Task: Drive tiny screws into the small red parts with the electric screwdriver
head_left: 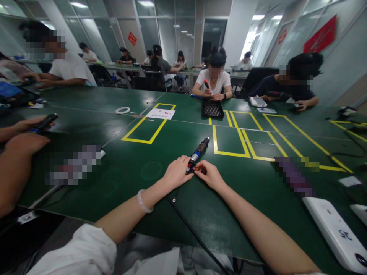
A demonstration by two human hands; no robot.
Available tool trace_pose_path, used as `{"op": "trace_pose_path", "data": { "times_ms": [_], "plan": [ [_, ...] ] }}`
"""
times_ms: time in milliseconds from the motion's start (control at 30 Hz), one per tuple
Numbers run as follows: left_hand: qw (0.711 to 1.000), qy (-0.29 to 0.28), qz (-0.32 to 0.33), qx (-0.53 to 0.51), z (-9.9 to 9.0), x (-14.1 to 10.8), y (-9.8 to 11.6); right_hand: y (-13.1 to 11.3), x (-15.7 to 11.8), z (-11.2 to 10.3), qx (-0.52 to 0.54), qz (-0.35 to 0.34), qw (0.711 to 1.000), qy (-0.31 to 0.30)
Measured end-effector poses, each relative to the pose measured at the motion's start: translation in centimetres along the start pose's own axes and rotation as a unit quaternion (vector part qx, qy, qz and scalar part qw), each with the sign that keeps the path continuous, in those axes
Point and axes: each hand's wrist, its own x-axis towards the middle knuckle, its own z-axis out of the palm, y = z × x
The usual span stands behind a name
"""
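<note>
A dark cylindrical device with a blue and silver band (197, 153) points away from me over the green table, its tip up and to the right. My left hand (178, 170) is closed around its near end. Close beside it, my right hand (208, 173) pinches a small red and dark part (200, 168) at the device's near end. The fingertips of both hands almost meet, and the exact shape of the small part cannot be made out. A black cable (190, 229) runs from below my left hand to the table's front edge.
Yellow tape rectangles (232, 154) mark the green table (129, 206). A white power bank (335, 233) lies at the right. Across the table, a person works over a black tray (212, 115). Another person's arms (24, 152) reach in from the left. A white tape ring (122, 110) lies farther back.
</note>
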Motion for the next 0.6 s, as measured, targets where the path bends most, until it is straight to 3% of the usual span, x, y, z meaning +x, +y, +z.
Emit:
{"op": "trace_pose_path", "data": {
  "times_ms": [167, 600],
  "plan": [
    [1.000, 0.002, 0.009, -0.008, 0.31, -0.14, 0.00, -0.29, 0.02, 0.16, -0.050, -0.029, 0.998, -0.001],
    [1.000, 0.018, -0.004, -0.004, 0.78, -0.14, -0.10, -0.71, -0.18, -0.46, -0.019, -0.041, 0.999, 0.004]
  ]
}}
